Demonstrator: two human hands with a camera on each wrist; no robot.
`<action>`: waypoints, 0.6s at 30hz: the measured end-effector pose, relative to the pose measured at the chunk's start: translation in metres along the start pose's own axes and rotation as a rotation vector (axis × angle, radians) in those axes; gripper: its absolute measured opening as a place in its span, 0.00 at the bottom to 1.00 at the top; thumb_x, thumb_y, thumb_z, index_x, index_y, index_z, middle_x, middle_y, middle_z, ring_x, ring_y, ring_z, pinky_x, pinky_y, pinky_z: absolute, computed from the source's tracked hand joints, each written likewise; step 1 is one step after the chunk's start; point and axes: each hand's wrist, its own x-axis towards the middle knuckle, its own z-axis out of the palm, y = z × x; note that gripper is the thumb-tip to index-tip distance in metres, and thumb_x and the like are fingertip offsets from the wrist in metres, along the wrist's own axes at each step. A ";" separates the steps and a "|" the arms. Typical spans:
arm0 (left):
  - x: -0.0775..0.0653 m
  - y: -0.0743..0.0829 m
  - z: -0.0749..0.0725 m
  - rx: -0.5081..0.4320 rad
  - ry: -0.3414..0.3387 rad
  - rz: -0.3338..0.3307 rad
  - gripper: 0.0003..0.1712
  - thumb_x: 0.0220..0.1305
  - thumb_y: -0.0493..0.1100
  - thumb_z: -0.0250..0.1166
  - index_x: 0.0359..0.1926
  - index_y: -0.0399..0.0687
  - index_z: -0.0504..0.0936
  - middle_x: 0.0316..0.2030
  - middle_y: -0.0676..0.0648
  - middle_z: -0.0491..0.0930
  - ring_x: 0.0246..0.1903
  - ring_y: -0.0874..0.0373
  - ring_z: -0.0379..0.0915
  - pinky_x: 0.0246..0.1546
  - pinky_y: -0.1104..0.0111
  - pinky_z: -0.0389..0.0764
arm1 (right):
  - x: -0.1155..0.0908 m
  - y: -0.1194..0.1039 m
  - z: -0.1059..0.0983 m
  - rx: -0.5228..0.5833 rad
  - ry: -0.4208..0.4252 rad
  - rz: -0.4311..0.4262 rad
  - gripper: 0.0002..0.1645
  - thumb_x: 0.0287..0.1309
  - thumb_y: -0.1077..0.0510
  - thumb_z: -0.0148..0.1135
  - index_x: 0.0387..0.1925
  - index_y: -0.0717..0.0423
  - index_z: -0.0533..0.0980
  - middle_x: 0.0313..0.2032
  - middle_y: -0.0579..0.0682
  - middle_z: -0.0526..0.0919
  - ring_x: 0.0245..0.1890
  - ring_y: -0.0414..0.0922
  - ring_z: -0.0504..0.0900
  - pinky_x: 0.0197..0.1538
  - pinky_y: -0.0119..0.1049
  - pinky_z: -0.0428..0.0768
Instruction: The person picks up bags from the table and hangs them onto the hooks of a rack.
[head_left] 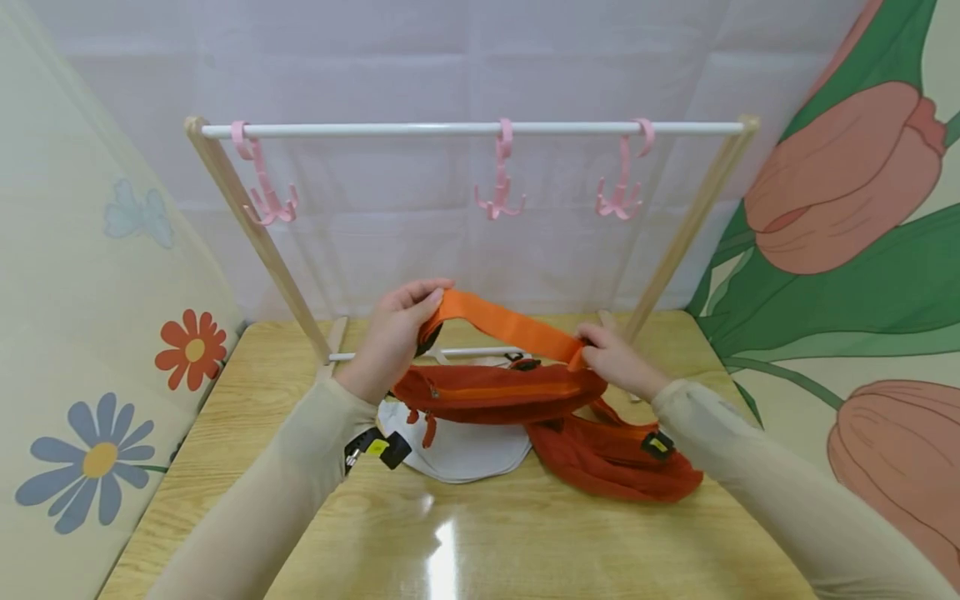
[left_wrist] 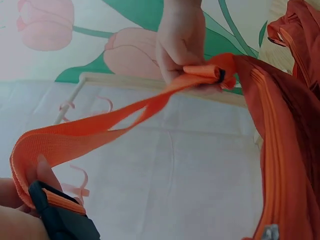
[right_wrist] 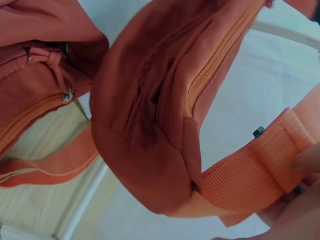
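Note:
A rust-red waist bag (head_left: 495, 392) with an orange zip hangs above the table from its orange strap (head_left: 517, 327). My left hand (head_left: 393, 329) pinches one part of that strap, right beside a black buckle (left_wrist: 62, 215). At the strap's other end my right hand (head_left: 618, 358) grips the webbing, close to where it joins the bag. Between both hands the strap runs in a loose arc. Below, a second rust-red bag (head_left: 615, 475) lies on the table, partly under the held one. A white cloth item (head_left: 472, 458) is beside it, partly covered, so its kind is unclear.
Behind the hands stands a rack with a white rail (head_left: 390, 130) and wooden legs (head_left: 686, 242). Three pink hooks hang from the rail: a left one (head_left: 270, 200), a middle one (head_left: 501, 196) and a right one (head_left: 618, 196). The wooden table (head_left: 360, 533) extends in front.

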 end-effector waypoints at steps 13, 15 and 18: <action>-0.002 0.009 0.023 0.062 0.005 0.055 0.18 0.77 0.34 0.51 0.61 0.31 0.77 0.38 0.54 0.80 0.32 0.66 0.75 0.36 0.77 0.77 | 0.007 0.004 0.027 -0.025 0.035 -0.088 0.17 0.52 0.74 0.48 0.45 0.72 0.74 0.39 0.63 0.80 0.41 0.55 0.77 0.49 0.48 0.76; -0.001 0.010 0.025 0.062 0.014 0.055 0.18 0.77 0.34 0.51 0.61 0.31 0.77 0.38 0.53 0.80 0.32 0.67 0.74 0.36 0.77 0.77 | 0.009 0.001 0.030 -0.050 0.048 -0.080 0.25 0.51 0.73 0.49 0.53 0.73 0.72 0.47 0.67 0.79 0.49 0.61 0.77 0.58 0.55 0.73; -0.001 0.011 0.028 0.074 0.026 0.062 0.18 0.76 0.34 0.52 0.60 0.30 0.77 0.39 0.52 0.80 0.33 0.67 0.74 0.37 0.77 0.76 | 0.009 -0.009 0.034 -0.068 0.068 -0.063 0.37 0.50 0.71 0.53 0.66 0.72 0.65 0.60 0.70 0.75 0.59 0.64 0.74 0.64 0.59 0.70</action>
